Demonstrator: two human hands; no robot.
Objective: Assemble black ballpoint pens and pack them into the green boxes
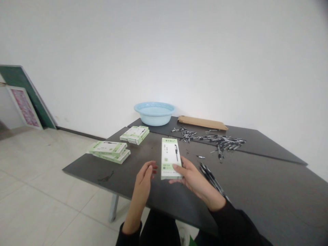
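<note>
My right hand [192,180] holds a flat white and green pen box [170,157] by its near end, thumb on top, above the dark table [269,191]. My left hand [145,177] hovers just left of the box with fingers loosely curled and nothing in it. Several black pens [212,179] lie on the table right beside my right hand. More loose pens [217,140] are scattered farther back.
Two stacks of the same boxes lie at the left, one nearer [110,151] and one farther [135,134]. A light blue basin [154,113] and a brown envelope [202,122] stand at the table's far edge by the white wall. Framed boards [23,99] lean at far left.
</note>
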